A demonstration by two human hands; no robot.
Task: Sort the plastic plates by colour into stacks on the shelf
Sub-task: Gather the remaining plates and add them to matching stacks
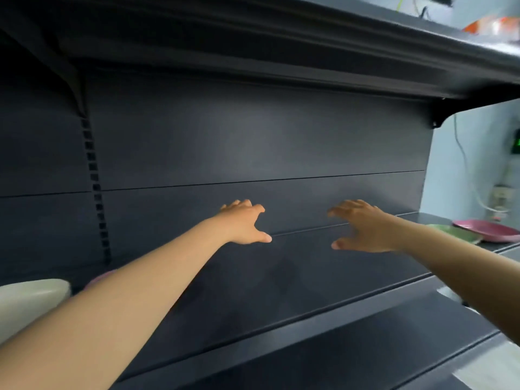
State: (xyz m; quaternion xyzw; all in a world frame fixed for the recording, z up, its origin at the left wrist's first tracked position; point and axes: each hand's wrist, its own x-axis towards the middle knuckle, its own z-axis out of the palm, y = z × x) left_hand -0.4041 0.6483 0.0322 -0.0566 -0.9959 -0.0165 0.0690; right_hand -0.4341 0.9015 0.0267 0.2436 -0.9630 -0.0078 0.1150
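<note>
Head view: both arms are reaching forward over the dark shelf [281, 277], palms down, above its middle near the rear edge. The left hand [244, 224] is showing a wide grip, fingers spread and thumb out, holding nothing. The right hand [363, 226] is likewise showing a wide grip, fingers slightly curled and blurred, holding nothing. The two hands are hovering well apart from each other, and whether they are touching the shelf cannot be told.

The pink plate [488, 229] is lying at the right end of the shelf, with the green plate [455, 232] just beside it on the left, partly hidden behind the right forearm. Both are lying well apart from the right grip. At the left end, a cream plate [31, 302] is sitting near the front edge, and a pink rim [100, 278] is showing beyond the left forearm.
</note>
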